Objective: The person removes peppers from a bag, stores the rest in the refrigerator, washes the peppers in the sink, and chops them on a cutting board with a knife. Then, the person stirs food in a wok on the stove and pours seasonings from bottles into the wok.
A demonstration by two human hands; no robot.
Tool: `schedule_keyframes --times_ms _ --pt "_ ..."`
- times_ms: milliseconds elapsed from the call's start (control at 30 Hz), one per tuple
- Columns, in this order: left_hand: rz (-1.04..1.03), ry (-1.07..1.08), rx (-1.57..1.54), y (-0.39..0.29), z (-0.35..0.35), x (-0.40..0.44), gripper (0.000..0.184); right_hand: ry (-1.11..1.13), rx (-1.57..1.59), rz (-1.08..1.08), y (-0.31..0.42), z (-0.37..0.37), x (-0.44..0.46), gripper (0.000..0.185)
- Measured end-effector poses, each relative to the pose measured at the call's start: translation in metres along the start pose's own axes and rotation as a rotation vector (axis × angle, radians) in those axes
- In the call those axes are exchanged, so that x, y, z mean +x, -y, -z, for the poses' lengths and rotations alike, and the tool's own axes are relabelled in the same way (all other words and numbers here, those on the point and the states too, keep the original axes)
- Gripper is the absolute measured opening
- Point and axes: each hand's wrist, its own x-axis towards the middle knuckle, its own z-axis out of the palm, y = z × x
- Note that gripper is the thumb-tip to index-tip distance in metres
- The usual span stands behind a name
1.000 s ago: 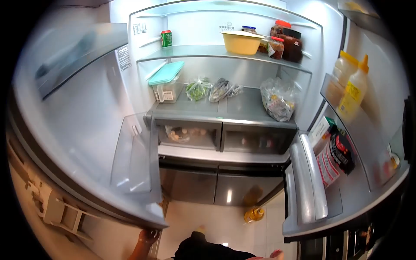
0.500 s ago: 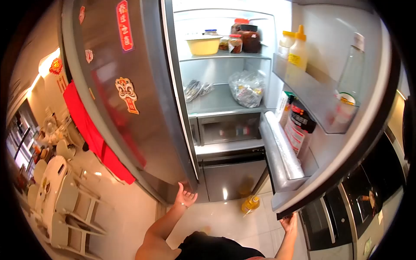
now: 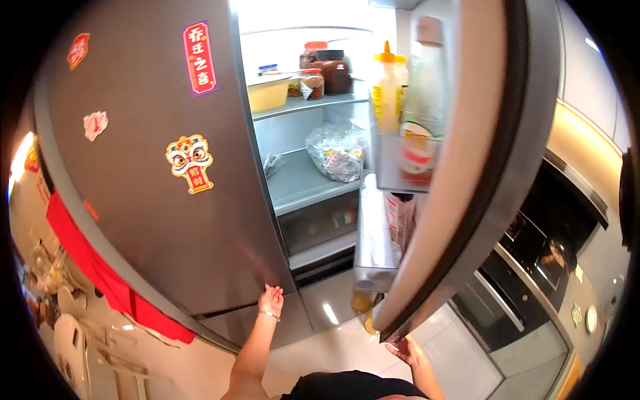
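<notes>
My left hand (image 3: 270,301) is raised to the lower corner of the refrigerator's left door (image 3: 133,220), its fingers against the dark panel with nothing held. That door looks nearly closed. My right hand (image 3: 410,352) is at the bottom corner of the right door (image 3: 490,167), which stands partly open; the fingers grip its lower edge. Inside, a yellow tub (image 3: 268,95) and a dark-lidded jar (image 3: 335,73) sit on the upper shelf, a plastic bag (image 3: 339,152) below. The door's shelves carry a yellow-capped squeeze bottle (image 3: 386,93) and a clear bottle (image 3: 425,87).
A bottle of yellow liquid (image 3: 369,323) stands on the tiled floor, partly hidden by the right door. A built-in oven (image 3: 490,307) is on the right. Red cloth (image 3: 127,287) hangs on the left, with white chairs (image 3: 80,347) beyond.
The left door has swung toward closed, my left hand at its corner. The right door has swung inward with my right hand, narrowing the opening and covering part of the floor bottle.
</notes>
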Motion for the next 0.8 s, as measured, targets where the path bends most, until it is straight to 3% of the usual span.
schedule_keyframes --times_ms 133,200,267,333,400,433,533,600,667,733,800 --pt "-0.04 0.034 0.04 -0.006 -0.021 -0.034 0.018 0.049 -0.004 -0.032 -0.031 -0.048 0.008 0.031" --pt "0.283 0.383 0.249 -0.01 -0.002 -0.033 0.011 0.063 0.046 -0.022 -0.051 -0.064 0.024 0.033" --pt "0.565 0.672 0.528 0.0 0.0 -0.059 0.019 0.066 -0.044 -0.091 -0.06 -0.086 0.041 0.052" --pt "0.7 0.938 0.834 0.014 -0.011 -0.103 0.024 -0.021 -0.286 -0.04 -0.078 -0.097 0.063 0.051" --pt "0.779 1.234 0.93 0.024 -0.028 -0.123 0.028 0.011 -0.694 -0.043 -0.089 -0.108 0.082 0.05" --pt "0.745 1.301 0.92 0.031 -0.037 -0.12 0.032 0.086 -0.697 -0.027 -0.094 -0.111 0.087 0.041" --pt "0.482 1.018 0.727 0.034 -0.083 -0.116 0.037 0.165 -0.542 -0.014 -0.1 -0.111 0.078 0.035" --pt "0.241 0.776 0.817 0.033 -0.102 -0.09 0.04 0.12 -0.585 0.05 -0.105 -0.091 0.068 0.031" --pt "-0.024 0.631 0.968 0.034 -0.109 -0.069 0.04 -0.079 -0.832 0.193 -0.118 -0.052 0.064 0.031" --pt "-0.103 0.667 1.021 0.035 -0.096 -0.014 0.038 -0.38 -1.03 0.225 -0.125 -0.017 0.037 0.032" --pt "-0.131 0.538 0.977 0.034 -0.112 -0.005 0.029 -0.593 -1.011 0.122 -0.132 0.016 0.003 0.034"
